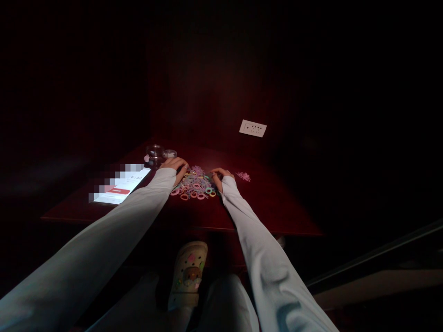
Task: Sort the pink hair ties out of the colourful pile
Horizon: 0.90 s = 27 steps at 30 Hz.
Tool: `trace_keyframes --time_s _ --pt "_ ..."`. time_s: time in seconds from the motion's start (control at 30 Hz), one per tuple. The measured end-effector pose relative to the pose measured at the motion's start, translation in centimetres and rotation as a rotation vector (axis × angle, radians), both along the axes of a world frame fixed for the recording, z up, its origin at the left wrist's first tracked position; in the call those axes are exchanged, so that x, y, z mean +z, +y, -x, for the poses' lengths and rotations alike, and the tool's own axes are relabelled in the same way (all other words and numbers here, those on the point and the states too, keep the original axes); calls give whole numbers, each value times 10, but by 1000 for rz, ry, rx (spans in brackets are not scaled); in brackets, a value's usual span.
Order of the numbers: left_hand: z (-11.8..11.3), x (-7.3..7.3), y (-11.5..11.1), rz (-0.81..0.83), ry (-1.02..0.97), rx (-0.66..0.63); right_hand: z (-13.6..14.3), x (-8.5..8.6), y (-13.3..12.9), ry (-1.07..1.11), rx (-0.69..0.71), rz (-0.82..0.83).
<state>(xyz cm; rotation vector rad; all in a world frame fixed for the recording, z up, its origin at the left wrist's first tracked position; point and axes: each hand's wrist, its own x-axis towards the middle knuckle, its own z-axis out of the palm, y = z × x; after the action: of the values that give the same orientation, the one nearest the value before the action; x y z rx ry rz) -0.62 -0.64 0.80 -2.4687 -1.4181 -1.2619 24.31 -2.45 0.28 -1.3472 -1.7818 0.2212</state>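
Loose coloured bands on table, both hands at the edges

Head view. One heap of coloured bands [196, 185], mid-table [266, 205], between the hands; probably heaped centrally for reach from either side. Left hand [175, 165]: fingers bent, at the heap's left edge. Right hand [222, 175]: fingers curled, at the right edge. Whether either pinches a band, cannot tell.

One small pink cluster [244, 176], apart, right of the right hand; seemingly kept separate. One clear jar [154, 158] and one low clear container [170, 153], behind the left hand, which stands between them and the heap. One lit phone [121, 189], left, beside the left sleeve [138, 207]. One wall socket [253, 128], beyond. Surroundings dark, detail lost.
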Motion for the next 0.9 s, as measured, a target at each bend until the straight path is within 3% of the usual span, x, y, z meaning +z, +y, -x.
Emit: trace_keyframes --time_s 0.1,0.2,0.27,0.47,0.63,0.73,0.83,0.9 --pt "-2 -5 3 29 29 -76 -2 2 -2 -20 -79 21" --pt "-4 -11 5 65 99 -230 -2 4 -4 -27 -69 28" --pt "-5 -14 5 77 134 -251 0 5 -6 -56 -56 36" --pt "-4 -19 10 81 123 -228 3 7 -11 -111 -44 56" --pt "-3 -17 13 53 2 -130 -10 8 -7 55 -14 -10" --pt "1 -13 12 43 1 -69 -19 11 -5 169 -75 2" --pt "2 -8 9 33 12 -12 -22 12 -8 102 -141 46" --pt "2 -5 5 3 -23 45 -20 12 -12 7 -78 84"
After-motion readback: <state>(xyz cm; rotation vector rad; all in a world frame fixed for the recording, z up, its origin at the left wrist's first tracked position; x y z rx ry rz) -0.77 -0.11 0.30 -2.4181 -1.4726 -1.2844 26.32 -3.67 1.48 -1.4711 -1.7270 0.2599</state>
